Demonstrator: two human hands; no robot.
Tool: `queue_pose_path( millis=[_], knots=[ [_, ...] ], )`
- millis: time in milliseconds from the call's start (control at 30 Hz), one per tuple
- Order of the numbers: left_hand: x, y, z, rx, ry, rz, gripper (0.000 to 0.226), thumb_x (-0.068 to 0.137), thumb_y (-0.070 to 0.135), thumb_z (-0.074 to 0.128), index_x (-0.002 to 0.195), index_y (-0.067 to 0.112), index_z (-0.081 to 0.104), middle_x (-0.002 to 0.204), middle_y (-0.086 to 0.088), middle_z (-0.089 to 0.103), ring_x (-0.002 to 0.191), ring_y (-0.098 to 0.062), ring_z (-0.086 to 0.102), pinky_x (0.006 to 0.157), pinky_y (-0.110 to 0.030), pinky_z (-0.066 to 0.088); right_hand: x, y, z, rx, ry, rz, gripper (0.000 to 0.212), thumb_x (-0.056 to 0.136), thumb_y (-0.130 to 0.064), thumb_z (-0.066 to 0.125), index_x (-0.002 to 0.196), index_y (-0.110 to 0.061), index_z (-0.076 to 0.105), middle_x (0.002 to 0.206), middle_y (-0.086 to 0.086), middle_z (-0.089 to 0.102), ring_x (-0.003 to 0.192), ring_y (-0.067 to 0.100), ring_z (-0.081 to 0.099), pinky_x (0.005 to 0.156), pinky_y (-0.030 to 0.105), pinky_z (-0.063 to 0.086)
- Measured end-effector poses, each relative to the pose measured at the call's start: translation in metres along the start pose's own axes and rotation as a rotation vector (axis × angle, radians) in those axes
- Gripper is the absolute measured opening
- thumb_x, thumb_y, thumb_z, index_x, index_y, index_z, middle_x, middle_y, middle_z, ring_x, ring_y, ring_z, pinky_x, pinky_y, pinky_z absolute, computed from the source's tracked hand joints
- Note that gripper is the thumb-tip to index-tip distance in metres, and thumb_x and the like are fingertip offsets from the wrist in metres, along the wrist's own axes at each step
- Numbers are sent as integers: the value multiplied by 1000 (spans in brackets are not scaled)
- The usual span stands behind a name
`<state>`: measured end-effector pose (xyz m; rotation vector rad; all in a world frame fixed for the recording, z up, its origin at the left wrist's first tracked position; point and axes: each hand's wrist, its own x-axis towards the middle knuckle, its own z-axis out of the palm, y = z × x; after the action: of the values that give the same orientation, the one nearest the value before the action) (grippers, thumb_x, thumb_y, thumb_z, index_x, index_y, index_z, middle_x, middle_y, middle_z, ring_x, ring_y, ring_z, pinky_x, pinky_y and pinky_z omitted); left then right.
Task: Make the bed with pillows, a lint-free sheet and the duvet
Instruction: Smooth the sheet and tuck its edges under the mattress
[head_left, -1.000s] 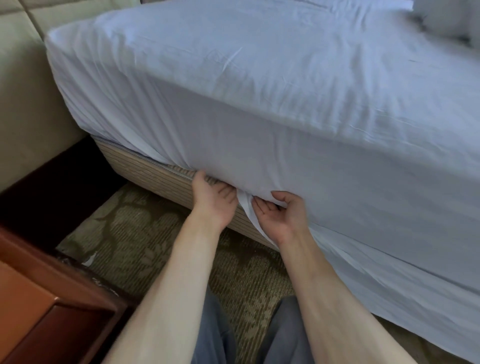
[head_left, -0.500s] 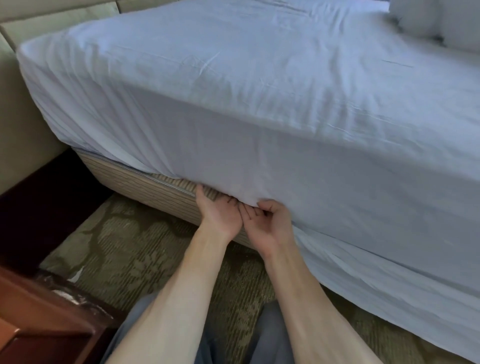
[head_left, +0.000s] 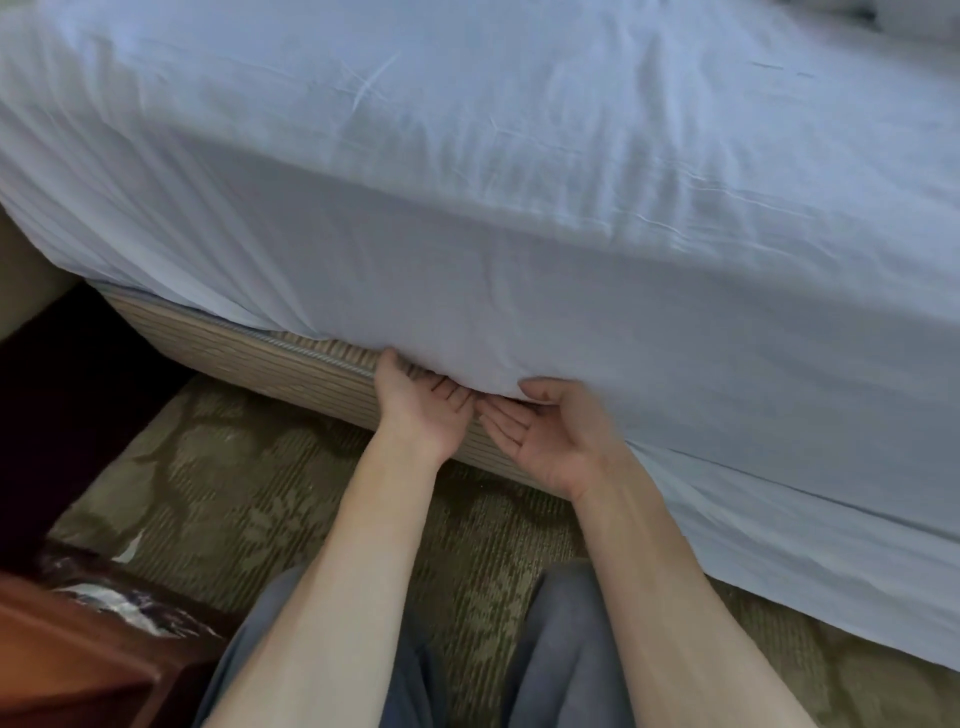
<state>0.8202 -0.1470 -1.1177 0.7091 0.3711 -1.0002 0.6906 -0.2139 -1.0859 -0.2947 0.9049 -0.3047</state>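
Against bed base (head_left: 260, 358), left hand (head_left: 421, 415), right hand (head_left: 556, 441), fingers (head_left: 452, 397) seemingly under sheet (head_left: 519, 249)

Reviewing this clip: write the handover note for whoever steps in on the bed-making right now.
Left hand: palm up, fingers pushed in above the bed base, tucking the sheet.
Right hand: palm up beside it, open, thumb against the sheet's fold.
Done: sheet spread over the bed and tucked from the near corner up to the hands.
Left: right of the hands the sheet hangs loose to the carpet; tuck it. Then pillows and duvet, neither clearly in view.
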Motion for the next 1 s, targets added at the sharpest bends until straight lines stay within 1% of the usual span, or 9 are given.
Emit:
queue_pose_path(
  millis=[67,200,333,433,533,633,800,933,1000],
  knots=[
    [-1,4,0,22,34,-15,65,98,57,50,139,6,53,131,-21,62,119,-35,61,107,-47,48,-14,2,-19,88,81,-35,36,97,-5,49,131,8,54,134,27,60,128,36,56,115,43,42],
    [-7,-1,6,110,99,-55,65,99,54,47,142,5,52,130,-20,62,115,-34,62,97,-45,51,-36,-4,-39,266,125,-68,48,99,-7,46,143,12,41,145,29,50,140,37,46,119,44,35],
    [-17,-7,14,116,110,-124,61,101,48,47,138,0,53,131,-22,61,121,-35,60,113,-46,44,-40,-7,-31,371,127,-131,62,98,-9,46,152,12,25,157,30,34,149,38,32,125,46,22],
    [-22,-10,21,71,106,-140,65,99,51,45,138,0,53,133,-23,59,127,-35,56,117,-46,39,-39,-4,-32,448,92,-153,71,93,-9,47,155,10,20,160,29,28,151,38,26,126,48,18],
    [-26,-26,32,-34,58,-75,66,96,61,46,135,9,59,128,-20,65,118,-37,62,111,-49,46,-35,-3,-28,467,89,-184,70,89,-10,46,153,9,28,156,28,35,150,37,30,126,47,18],
    [-27,-48,41,-100,67,11,68,94,70,43,131,15,62,127,-17,66,115,-34,64,108,-48,49,-27,0,-19,419,130,-248,56,88,-10,45,141,7,46,145,25,51,138,34,47,123,43,28],
    [-21,-56,42,-185,-15,-39,78,90,80,39,131,18,63,128,-20,66,117,-40,62,107,-56,46,-19,1,-13,513,152,-345,59,80,-8,47,138,0,54,131,17,61,124,31,59,113,41,44],
    [-32,-56,44,-187,-26,-38,69,93,71,44,131,17,64,129,-20,66,119,-42,62,110,-56,44,-20,1,-13,586,95,-347,67,67,-7,54,134,-2,57,132,18,62,119,32,62,110,44,48],
    [-41,-59,45,-155,0,-16,62,94,63,49,131,16,64,130,-19,66,119,-39,62,110,-53,46,-24,1,-19,558,63,-295,68,66,-6,55,134,0,56,132,20,62,120,33,62,110,44,47]
  ],
)
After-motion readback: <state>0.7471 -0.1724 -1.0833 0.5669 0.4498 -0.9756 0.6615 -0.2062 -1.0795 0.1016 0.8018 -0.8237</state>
